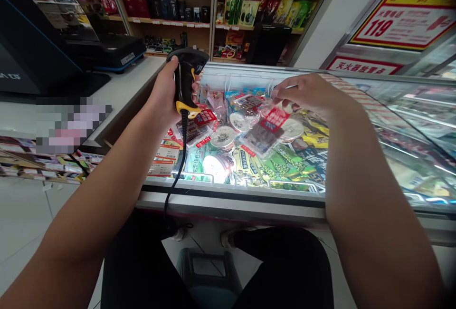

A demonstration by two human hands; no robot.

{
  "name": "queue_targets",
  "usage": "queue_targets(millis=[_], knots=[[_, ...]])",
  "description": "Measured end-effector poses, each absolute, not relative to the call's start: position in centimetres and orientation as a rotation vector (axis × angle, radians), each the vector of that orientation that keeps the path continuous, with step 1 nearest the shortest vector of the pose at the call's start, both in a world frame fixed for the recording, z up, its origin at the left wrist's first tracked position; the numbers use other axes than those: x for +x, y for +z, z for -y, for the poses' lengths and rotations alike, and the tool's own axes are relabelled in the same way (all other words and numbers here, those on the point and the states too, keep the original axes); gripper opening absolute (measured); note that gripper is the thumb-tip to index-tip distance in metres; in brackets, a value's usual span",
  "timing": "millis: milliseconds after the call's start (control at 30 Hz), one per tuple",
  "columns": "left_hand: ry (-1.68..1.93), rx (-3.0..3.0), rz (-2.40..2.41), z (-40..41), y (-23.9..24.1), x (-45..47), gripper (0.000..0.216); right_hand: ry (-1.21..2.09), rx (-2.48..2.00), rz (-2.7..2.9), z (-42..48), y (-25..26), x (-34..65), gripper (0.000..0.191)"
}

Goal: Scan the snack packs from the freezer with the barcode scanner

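My left hand (164, 91) is wrapped round the handle of a black and yellow barcode scanner (184, 83), held upright over the left end of an open chest freezer (228, 198). Its black cord hangs down past the freezer's front edge. Over the middle of the freezer, my right hand (307, 91) has its fingers closed at the top of a clear ice-cream packet (266, 133) with a red label and dark contents. The packet looks slightly blurred. Under and around it lie round white-lidded tubs (223, 137), green wrappers (285, 162) and a similar red-labelled packet (195, 127).
To the left is a counter (123, 83) with a black screen device (32, 47) and a scale-like machine (103, 50). Stocked shelves (164, 21) stand behind. A glass lid (402, 128) covers the freezer's right side. A grey stool (210, 271) is below me.
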State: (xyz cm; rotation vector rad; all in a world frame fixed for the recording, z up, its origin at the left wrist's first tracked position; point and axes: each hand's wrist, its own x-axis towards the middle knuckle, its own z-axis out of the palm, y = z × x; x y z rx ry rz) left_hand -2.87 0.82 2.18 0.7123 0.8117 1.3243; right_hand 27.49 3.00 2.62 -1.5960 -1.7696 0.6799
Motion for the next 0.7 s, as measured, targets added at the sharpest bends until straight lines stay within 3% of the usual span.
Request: queue_targets(millis=[100, 333, 500, 700], knots=[[1.339, 0.726, -0.858, -1.4, 1.5, -2.8, 0.048, 0.515, -1.449, 1.660, -2.9, 1.9, 25.6, 0.020], [1.340, 0.681, -0.879, -2.2, -0.4, -1.9, 0.039, 1.264, -1.435, 1.893, -0.4, -0.8, 19.1, 0.027], [1.347, 0.720, -0.856, -2.0, -0.8, -1.4, 0.047, 1.194, -1.488, 1.924, 0.6, -2.0, 16.7, 0.032], [1.239, 0.773, -0.866, -1.6, -0.3, -1.3, 0.051, 1.396, -1.395, 1.640, -0.2, -1.9, 17.2, 0.018]])
